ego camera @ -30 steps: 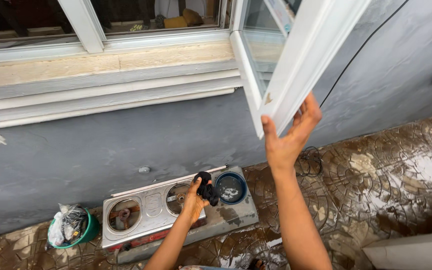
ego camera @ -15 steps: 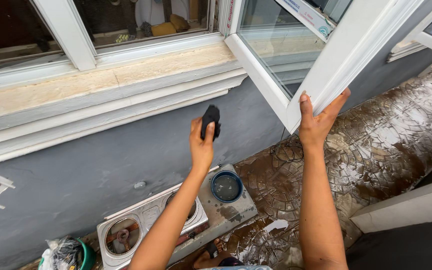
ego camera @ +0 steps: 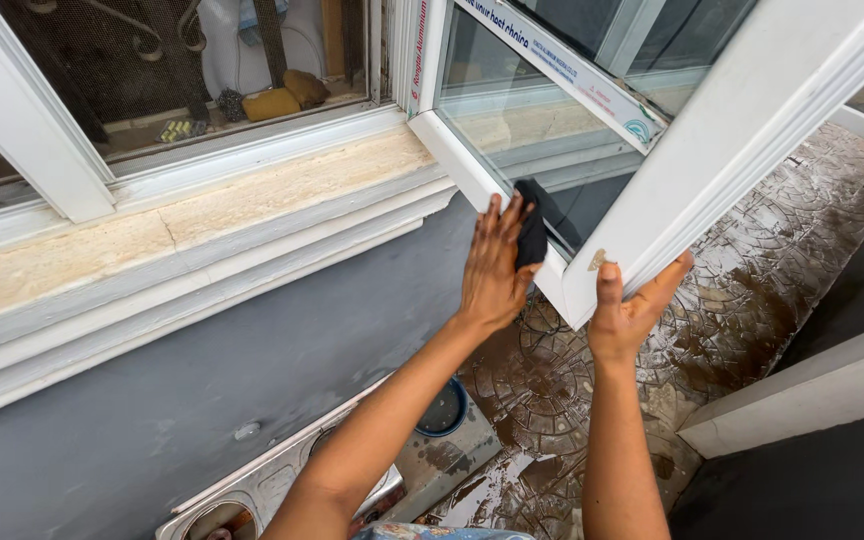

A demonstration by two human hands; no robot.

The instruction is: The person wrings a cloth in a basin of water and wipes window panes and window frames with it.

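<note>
My left hand (ego camera: 492, 265) presses a small black cloth (ego camera: 532, 230) against the lower rail of an open white window sash (ego camera: 692, 170). The cloth sits where the glass pane meets the frame. My right hand (ego camera: 627, 310) grips the sash's bottom outer corner, thumb on the near face and fingers behind the edge. The sash swings outward from the white window frame (ego camera: 417, 60).
A pale stone sill (ego camera: 202, 215) runs under the window above a grey wall (ego camera: 252, 370). Below stand a two-burner metal stove (ego camera: 282, 480) and a blue bowl (ego camera: 444, 410) on wet patterned paving (ego camera: 752, 270). A low white ledge (ego camera: 802, 400) lies at right.
My left hand rose from over the stove with the black cloth and now presses it on the sash. My right hand stayed at the sash's corner and closed on it. The view moved closer to the window.
</note>
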